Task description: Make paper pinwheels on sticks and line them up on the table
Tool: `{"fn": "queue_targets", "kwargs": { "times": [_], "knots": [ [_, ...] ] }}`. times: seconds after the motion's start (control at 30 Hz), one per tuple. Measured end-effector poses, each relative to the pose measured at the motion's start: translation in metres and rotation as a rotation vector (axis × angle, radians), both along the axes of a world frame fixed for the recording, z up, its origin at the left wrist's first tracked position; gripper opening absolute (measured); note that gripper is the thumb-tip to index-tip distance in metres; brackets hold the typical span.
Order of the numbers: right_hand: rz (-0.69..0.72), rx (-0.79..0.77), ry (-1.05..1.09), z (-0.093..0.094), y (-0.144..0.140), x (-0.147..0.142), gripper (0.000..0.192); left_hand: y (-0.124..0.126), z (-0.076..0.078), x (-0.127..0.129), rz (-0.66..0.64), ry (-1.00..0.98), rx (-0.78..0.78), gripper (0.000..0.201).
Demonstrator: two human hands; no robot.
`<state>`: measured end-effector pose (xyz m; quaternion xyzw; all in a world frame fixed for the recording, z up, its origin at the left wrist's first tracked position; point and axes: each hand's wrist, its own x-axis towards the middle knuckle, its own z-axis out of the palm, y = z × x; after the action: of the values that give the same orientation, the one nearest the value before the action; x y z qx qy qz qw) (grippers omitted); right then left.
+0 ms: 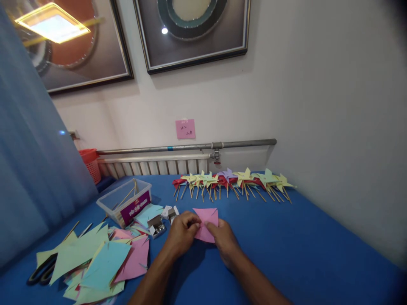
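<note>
A square of pink paper (208,216), slit at its corners, is held up in front of me over the blue table. My right hand (225,241) grips it from the right, with the thumb across its face. My left hand (183,232) is closed in a pinch against the left side of the sheet, and anything small between its fingertips is hidden. Just left of that hand lies an open small box (157,227) with shiny little pieces inside. Another small box (173,213) stands close behind it.
Loose coloured sheets (106,262) and black-handled scissors (43,271) lie at left. Behind them stands a clear plastic bin (108,203) holding sticks. Finished paper pinwheels (227,176) line the table's back edge. A blue curtain (28,148) hangs at left.
</note>
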<state>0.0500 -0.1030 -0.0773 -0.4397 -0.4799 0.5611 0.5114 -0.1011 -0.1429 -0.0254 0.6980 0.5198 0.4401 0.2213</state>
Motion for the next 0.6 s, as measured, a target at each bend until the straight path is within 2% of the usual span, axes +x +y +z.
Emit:
{"fn": "queue_targets", "kwargs": {
  "times": [0.17, 0.33, 0.6],
  "knots": [
    [0.059, -0.079, 0.133, 0.017, -0.009, 0.001, 0.031, -0.001, 0.003, -0.008, -0.159, -0.036, -0.082, 0.039],
    [0.097, -0.145, 0.157, 0.026, -0.014, 0.006, 0.034, -0.006, 0.006, -0.011, -0.222, -0.003, -0.197, 0.061],
    [0.081, -0.180, 0.162, 0.027, -0.014, 0.005, 0.032, -0.007, 0.014, -0.021, -0.264, 0.057, -0.246, 0.066]
  ]
}}
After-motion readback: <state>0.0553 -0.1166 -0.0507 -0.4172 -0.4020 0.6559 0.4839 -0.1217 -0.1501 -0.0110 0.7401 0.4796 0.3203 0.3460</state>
